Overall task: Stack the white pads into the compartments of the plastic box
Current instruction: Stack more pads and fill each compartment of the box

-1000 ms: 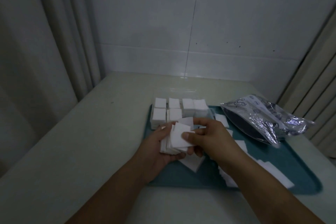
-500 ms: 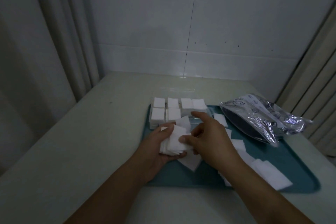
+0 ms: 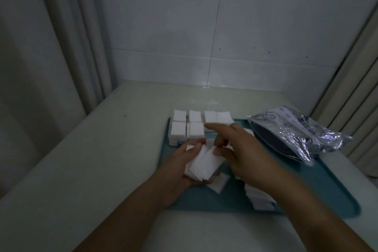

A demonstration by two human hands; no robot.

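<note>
Right, a crinkled foil pouch [image 3: 294, 131] lies across the far right corner of the teal tray [image 3: 319, 188], well apart from my hands, and loose white pads [image 3: 258, 198] are scattered on the tray under my right forearm, one more [image 3: 219, 185] just below my left palm. At the tray's far left corner sits the clear plastic box [image 3: 196, 127], six of its compartments showing white stacks. My left hand [image 3: 184, 168] is cupped palm-up over the tray, fingers curled round a fanned stack of pads [image 3: 204, 162]. My right hand [image 3: 243, 153] hovers beside it, forefinger stretched out over the box's near edge, thumb tip touching the top pad of the stack, the other fingers loosely bent; it grips nothing that I can see.
</note>
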